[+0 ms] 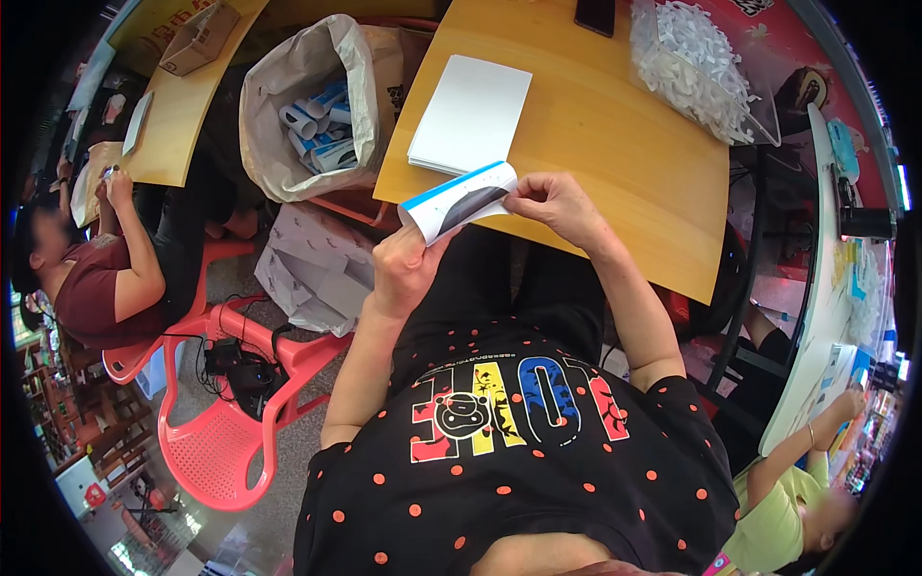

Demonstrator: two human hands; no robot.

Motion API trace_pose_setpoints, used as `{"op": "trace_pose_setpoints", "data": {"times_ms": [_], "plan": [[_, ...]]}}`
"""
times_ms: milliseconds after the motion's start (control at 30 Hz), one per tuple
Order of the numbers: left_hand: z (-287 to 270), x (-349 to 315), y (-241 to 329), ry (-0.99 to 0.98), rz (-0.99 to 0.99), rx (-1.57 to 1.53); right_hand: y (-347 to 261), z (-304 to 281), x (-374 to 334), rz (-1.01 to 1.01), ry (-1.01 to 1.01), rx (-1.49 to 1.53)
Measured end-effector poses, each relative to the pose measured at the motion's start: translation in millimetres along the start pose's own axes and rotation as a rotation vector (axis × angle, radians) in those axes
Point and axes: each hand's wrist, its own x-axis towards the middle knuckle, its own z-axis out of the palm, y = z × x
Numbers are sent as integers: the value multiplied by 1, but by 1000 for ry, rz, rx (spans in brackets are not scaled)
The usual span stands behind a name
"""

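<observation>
Now | paper sheet (pixel 459 199) | curled tubelike | white, blue-edged, dark-patched

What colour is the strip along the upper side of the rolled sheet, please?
The strip is bright blue; it shows best in the head view.

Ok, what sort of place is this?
Probably a handwork workshop: a sack of rolled printed sheets, a stack of white sheets on the table, and another person seated by a neighbouring table.
</observation>
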Motion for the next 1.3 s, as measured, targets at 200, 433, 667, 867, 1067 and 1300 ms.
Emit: {"op": "trace_pose_setpoints", "data": {"times_ms": [200,433,667,867,1067,1300], "plan": [[4,1,-1,36,58,39,8,3,3,25,11,-90],[2,1,-1,40,89,78,2,5,-4,-6,67,-44],[1,0,0,44,90,90,0,0,-6,-17,117,53],[1,0,1,39,100,59,0,-2,-3,3,0,14],[2,-7,-1,5,97,66,7,2,-3,6,-66,-131],[-6,-12,-7,-30,82,127,-3,2,-17,17,-24,-102]]}}
